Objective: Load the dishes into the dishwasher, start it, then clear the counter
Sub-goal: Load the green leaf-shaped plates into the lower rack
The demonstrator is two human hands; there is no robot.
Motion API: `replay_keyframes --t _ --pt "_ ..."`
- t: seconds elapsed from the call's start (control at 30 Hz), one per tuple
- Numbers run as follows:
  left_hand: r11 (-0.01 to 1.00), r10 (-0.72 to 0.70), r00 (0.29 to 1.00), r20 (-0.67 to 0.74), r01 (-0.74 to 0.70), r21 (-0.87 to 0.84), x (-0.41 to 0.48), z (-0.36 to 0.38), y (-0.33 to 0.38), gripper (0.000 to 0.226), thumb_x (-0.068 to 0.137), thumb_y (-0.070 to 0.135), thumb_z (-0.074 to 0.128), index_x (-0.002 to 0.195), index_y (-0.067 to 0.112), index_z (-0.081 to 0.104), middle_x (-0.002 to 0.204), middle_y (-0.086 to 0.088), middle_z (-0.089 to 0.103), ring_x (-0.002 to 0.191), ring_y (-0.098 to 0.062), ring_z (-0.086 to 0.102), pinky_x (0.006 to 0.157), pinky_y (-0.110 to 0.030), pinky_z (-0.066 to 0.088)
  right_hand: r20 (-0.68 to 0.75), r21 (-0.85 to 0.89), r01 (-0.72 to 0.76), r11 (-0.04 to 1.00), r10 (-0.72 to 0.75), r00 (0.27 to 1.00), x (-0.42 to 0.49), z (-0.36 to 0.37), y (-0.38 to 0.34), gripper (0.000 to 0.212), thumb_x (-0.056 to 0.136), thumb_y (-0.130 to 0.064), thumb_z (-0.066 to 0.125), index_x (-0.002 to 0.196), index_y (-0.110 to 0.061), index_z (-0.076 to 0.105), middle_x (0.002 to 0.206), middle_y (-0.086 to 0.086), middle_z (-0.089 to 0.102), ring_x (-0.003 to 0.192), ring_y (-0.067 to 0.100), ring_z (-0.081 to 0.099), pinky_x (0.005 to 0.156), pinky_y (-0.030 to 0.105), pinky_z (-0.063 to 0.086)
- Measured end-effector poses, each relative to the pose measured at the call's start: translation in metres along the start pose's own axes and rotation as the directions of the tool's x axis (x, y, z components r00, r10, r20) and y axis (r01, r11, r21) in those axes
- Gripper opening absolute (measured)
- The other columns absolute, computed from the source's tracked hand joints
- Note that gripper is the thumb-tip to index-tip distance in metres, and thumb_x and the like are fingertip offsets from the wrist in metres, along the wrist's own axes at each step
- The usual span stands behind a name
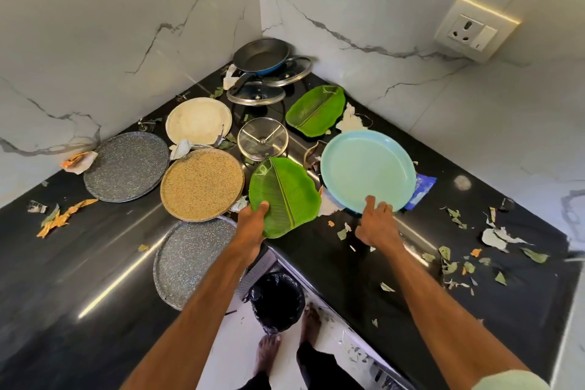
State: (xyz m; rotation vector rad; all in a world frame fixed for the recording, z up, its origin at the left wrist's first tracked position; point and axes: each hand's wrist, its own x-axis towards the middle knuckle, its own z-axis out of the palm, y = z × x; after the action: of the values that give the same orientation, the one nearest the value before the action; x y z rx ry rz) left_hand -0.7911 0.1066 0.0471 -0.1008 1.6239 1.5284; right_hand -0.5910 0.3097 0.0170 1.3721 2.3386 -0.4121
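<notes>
1. The loading has barely begun, as I judge it: no dishwasher is in view, and the dishes lie spread over the inner corner of the black bench (95, 263).
2. The left hand (251, 220) grips the near leaf plate (285, 196) at its near end, thumb on top and fingers beneath. This plate sits close to the bench's front edge.
3. The right hand (376, 225) lays its fingers on the near rim of the light blue plate (367, 168), just right of the near leaf plate. I cannot tell whether it has closed into a real grip.
4. Waiting to be loaded:
   - the far leaf plate (316, 109) by the right wall
   - the cream plate (198, 120)
   - the tan plate (202, 184)
   - one grey plate (126, 166) by the left wall and another grey plate (190, 263) at the front edge
   - three glass lids (262, 138)
   - the frying pan (261, 55), deep in the corner
5. Clearing has not begun either. Leaf and paper scraps (449, 263) litter both arms of the bench, and a blue packet (422, 190) lies partly under the light blue plate.
6. A bin (275, 301) lined with a black bag stands on the floor below the front edge, handy for that last step.
</notes>
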Motion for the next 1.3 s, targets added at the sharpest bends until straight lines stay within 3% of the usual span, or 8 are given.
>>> replay_keyframes --t 0.2,0.33,0.5,0.63,0.73,0.97,1.13,1.3 --pt "0.998 -0.019 0.999 0.029 0.018 0.052 0.0 0.023 0.0 0.027 0.103 0.02 0.052 0.125 0.007 0.06 0.112 -0.011 0.071 0.102 -0.027 0.07 0.072 -0.036 0.057 0.139 0.071 -0.116 0.991 0.106 0.985 -0.008 -0.004 0.018 0.083 0.085 -0.026 0.068 0.146 -0.012 0.014 0.143 0.028 0.03 0.133 0.044 0.036 0.107 0.058 0.04" --pt "0.998 -0.009 1.0 0.018 0.008 0.057 0.001 0.023 0.001 0.028 0.103 0.021 0.052 0.126 0.007 0.06 0.114 -0.012 0.071 0.103 -0.027 0.069 0.078 -0.04 0.059 0.143 0.083 -0.026 0.996 0.014 0.99 0.004 -0.032 -0.008 0.089 0.085 -0.03 0.072 0.151 -0.011 0.015 0.144 0.021 0.031 0.137 0.042 0.033 0.111 0.06 0.03" --pt "0.999 0.016 1.0 0.019 -0.015 -0.045 0.001 0.007 0.008 0.025 0.102 0.018 0.054 0.126 0.013 0.06 0.114 -0.006 0.073 0.102 -0.024 0.071 0.073 -0.038 0.059 -0.086 0.385 0.195 0.902 -0.175 0.981 0.04 -0.067 -0.07 0.058 0.089 -0.022 0.069 0.139 -0.005 0.046 0.135 0.016 0.054 0.128 0.033 0.049 0.103 0.035 0.036" --pt "0.989 0.034 0.999 -0.002 -0.034 -0.142 0.001 -0.004 0.015 0.026 0.101 0.013 0.054 0.127 0.013 0.059 0.103 0.0 0.076 0.089 -0.016 0.073 0.061 -0.03 0.057 -0.091 0.729 0.107 0.676 -0.06 0.994 0.067 -0.091 -0.118 0.016 0.088 -0.016 0.069 0.097 -0.004 0.066 0.088 0.012 0.065 0.081 0.026 0.062 0.075 0.028 0.045" --pt "0.98 0.042 0.999 -0.026 -0.046 -0.191 0.002 -0.01 0.02 0.03 0.101 0.013 0.055 0.131 0.009 0.056 0.106 -0.006 0.073 0.081 -0.016 0.071 0.053 -0.024 0.055 -0.054 0.804 0.009 0.595 0.059 0.997 0.1 -0.089 -0.134 0.032 0.088 -0.019 0.068 0.059 -0.01 0.056 0.054 0.006 0.05 0.051 0.021 0.05 0.053 0.026 0.044" --pt "0.968 0.063 0.996 -0.067 -0.077 -0.239 0.008 -0.023 0.017 0.034 0.1 0.018 0.057 0.132 0.008 0.053 0.119 -0.017 0.07 0.087 -0.026 0.069 0.051 -0.029 0.055 0.048 0.88 -0.152 0.451 0.233 0.971 0.254 -0.026 -0.119 0.066 0.068 -0.048 0.062 0.106 0.006 0.066 0.105 0.026 0.071 0.092 0.043 0.071 0.08 0.054 0.059" --pt "0.964 0.048 0.995 -0.087 -0.069 -0.257 0.005 -0.023 0.014 0.031 0.101 0.013 0.055 0.132 0.01 0.055 0.118 -0.012 0.072 0.109 -0.031 0.069 0.092 -0.052 0.055 0.063 0.894 -0.198 0.402 0.325 0.943 0.198 -0.085 -0.149 0.054 0.087 -0.04 0.07 0.12 0.002 0.063 0.113 0.017 0.067 0.099 0.039 0.068 0.09 0.05 0.057" --pt "0.962 0.045 0.995 -0.086 -0.066 -0.265 -0.002 -0.026 0.015 0.026 0.101 0.012 0.055 0.127 0.012 0.057 0.111 -0.008 0.075 0.099 -0.024 0.072 0.07 -0.035 0.06 0.208 0.953 -0.255 0.162 0.259 0.943 0.226 -0.082 -0.149 0.065 0.078 -0.035 0.084 0.127 -0.001 0.058 0.12 0.012 0.068 0.095 0.03 0.067 0.08 0.044 0.058"
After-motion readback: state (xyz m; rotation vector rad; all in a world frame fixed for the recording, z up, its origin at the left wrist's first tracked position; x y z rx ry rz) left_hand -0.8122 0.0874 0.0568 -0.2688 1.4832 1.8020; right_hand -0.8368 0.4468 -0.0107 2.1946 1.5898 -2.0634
